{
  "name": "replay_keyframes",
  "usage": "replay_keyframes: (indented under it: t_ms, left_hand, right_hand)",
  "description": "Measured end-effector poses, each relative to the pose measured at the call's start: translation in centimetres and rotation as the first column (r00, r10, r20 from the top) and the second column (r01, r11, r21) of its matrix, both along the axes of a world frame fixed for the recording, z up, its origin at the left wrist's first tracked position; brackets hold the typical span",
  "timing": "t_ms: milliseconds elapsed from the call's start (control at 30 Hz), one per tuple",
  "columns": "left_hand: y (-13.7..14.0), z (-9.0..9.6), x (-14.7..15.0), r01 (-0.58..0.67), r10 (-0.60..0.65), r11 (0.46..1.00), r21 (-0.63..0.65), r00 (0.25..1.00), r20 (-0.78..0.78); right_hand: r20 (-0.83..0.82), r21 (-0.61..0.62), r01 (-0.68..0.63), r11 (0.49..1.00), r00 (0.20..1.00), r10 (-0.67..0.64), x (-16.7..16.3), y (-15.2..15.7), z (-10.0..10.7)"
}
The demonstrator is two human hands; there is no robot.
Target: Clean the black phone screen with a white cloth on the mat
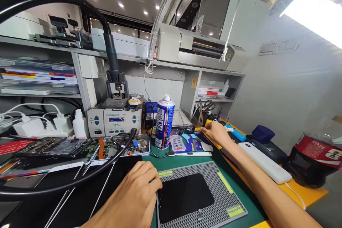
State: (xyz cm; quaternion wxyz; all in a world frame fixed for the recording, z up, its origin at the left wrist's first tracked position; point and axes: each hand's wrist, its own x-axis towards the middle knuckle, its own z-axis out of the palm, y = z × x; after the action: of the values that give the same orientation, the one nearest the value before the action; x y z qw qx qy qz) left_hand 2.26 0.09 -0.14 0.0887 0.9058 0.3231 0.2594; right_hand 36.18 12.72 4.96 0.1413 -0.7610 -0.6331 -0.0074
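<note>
A black glass-faced slab like a phone or small tablet (184,196) lies on a grey honeycomb-textured mat (227,199). At its upper left corner is my left hand (141,185), back upward and fingers curled; whatever they hold, if anything, is hidden beneath. A small metal clip-like piece (200,215) sits at the slab's lower edge. My right hand (217,133) reaches to the back right, fingertips pressed together low near the tool holder (200,115); what they grip is too small to make out. Beside it lie flat packets and blades (193,142).
A blue spray can (164,123) stands behind the mat, beside a tray of circuit boards (141,144). A thick black hose (80,184) arches across the left side over dark screens. At right are a white power bank (264,162) and a cola bottle (315,156).
</note>
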Motion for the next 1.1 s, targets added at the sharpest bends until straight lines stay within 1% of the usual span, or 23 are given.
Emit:
replay_keyframes:
  t_ms: [167, 333, 400, 533, 667, 767, 900, 1000, 1100]
  left_hand:
    - [0.0, -0.3, -0.1, -0.019, 0.019, 1.0, 0.017, 1.0, -0.023]
    - [0.3, -0.8, 0.0, -0.004, 0.005, 0.996, 0.088, 1.0, -0.004]
    - [0.3, -0.6, 0.2, -0.002, 0.002, 0.995, 0.097, 1.0, 0.003]
    - [-0.1, 0.3, 0.4, -0.03, 0.033, 0.997, 0.071, 0.999, -0.043]
    - [-0.4, 1.1, 0.4, -0.031, 0.034, 0.999, 0.025, 0.995, -0.096]
    - [-0.4, 1.3, 0.3, -0.038, 0.04, 0.999, 0.021, 0.993, -0.115]
    - [-0.2, 0.8, 0.2, -0.027, 0.029, 0.999, 0.034, 0.997, -0.074]
    - [0.1, -0.1, 0.3, -0.008, 0.009, 0.998, 0.059, 1.0, -0.02]
    - [0.3, -0.6, 0.4, 0.006, -0.005, 0.998, 0.056, 1.0, -0.019]
  right_hand:
    - [-0.059, 0.044, 0.045, 0.998, 0.997, -0.042, -0.4, 2.4, -0.7]
    - [-0.126, 0.06, 0.045, 0.997, 0.991, -0.037, -0.3, 2.7, -1.4]
    - [-0.154, 0.058, 0.046, 0.997, 0.987, -0.036, -0.3, 2.6, -1.4]
    - [-0.222, 0.044, 0.04, 0.998, 0.975, -0.03, -0.1, 2.4, -1.4]
    - [-0.308, 0.003, 0.012, 1.0, 0.951, -0.011, 0.2, 2.3, -1.4]
    - [-0.364, -0.025, -0.013, 1.0, 0.931, 0.003, 0.4, 2.2, -1.4]
    - [-0.386, -0.007, -0.017, 1.0, 0.922, 0.013, 0.2, 1.6, -0.9]
    - [-0.373, 0.032, 0.008, 0.999, 0.928, 0.005, -0.1, 1.1, -0.5]
    - [-0.361, 0.067, 0.038, 0.997, 0.932, -0.011, -0.5, 0.5, -0.1]
